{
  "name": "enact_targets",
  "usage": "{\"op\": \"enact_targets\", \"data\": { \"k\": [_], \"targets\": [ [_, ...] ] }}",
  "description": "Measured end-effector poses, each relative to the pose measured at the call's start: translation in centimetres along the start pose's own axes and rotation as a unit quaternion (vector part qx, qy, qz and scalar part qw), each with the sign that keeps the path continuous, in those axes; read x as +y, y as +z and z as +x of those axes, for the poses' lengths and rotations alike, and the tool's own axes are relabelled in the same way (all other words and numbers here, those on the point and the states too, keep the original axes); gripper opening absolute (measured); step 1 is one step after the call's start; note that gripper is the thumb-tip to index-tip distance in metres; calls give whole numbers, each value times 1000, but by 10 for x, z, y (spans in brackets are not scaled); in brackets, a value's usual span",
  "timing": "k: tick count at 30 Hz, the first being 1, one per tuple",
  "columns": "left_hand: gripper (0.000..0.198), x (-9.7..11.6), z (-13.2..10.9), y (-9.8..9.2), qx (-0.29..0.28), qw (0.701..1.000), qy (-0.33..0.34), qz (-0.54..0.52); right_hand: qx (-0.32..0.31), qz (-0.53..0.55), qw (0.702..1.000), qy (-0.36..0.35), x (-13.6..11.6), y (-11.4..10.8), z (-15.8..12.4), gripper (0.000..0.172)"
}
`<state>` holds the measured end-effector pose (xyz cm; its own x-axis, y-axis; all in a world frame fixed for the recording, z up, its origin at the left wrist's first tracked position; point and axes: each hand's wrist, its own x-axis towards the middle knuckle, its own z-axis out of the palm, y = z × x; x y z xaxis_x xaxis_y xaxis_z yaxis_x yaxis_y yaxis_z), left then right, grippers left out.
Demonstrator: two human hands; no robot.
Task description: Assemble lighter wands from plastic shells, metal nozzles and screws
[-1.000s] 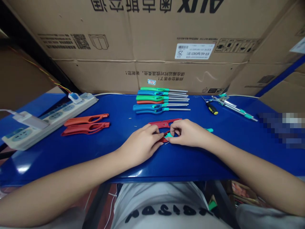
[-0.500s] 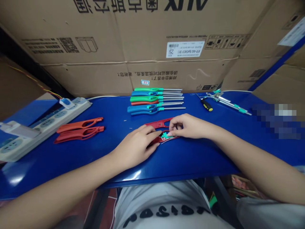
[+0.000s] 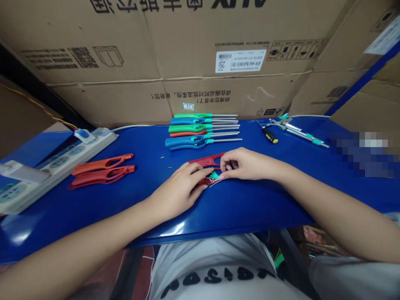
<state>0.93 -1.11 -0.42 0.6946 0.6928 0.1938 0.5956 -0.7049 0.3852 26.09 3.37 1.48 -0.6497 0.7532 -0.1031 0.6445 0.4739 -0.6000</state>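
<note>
My left hand grips the left end of a red lighter shell half lying on the table, its thumb and fingers around the sides. Inside that half sit a green trigger piece and thin white wires, partly covered by my fingers. My right hand is closed in a pinch at the right side of the green piece; what lies between its fingertips is too small to make out. Just behind lies a second red shell half, its right end hidden by my right hand.
Several assembled stick lighters lie in a row at the back. An orange shell and a red shell rest at left beside a power strip. A screwdriver and metal lighter tubes are back right. Small pins lie nearby.
My right hand has shifted slightly left and down along the green piece, its fingers posed a little differently. My left hand keeps its hold. The whole view has moved slightly.
</note>
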Motion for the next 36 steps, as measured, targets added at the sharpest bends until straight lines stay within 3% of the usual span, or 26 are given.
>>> {"op": "enact_targets", "data": {
  "k": [6,36],
  "targets": [
    [26,4,0,-2,0,1000,9,-10,-50,-27,994,-98,0,-16,-9,17],
    [32,2,-3,5,7,999,42,17,-99,-65,986,-121,-15,-26,-23,27]
  ]
}}
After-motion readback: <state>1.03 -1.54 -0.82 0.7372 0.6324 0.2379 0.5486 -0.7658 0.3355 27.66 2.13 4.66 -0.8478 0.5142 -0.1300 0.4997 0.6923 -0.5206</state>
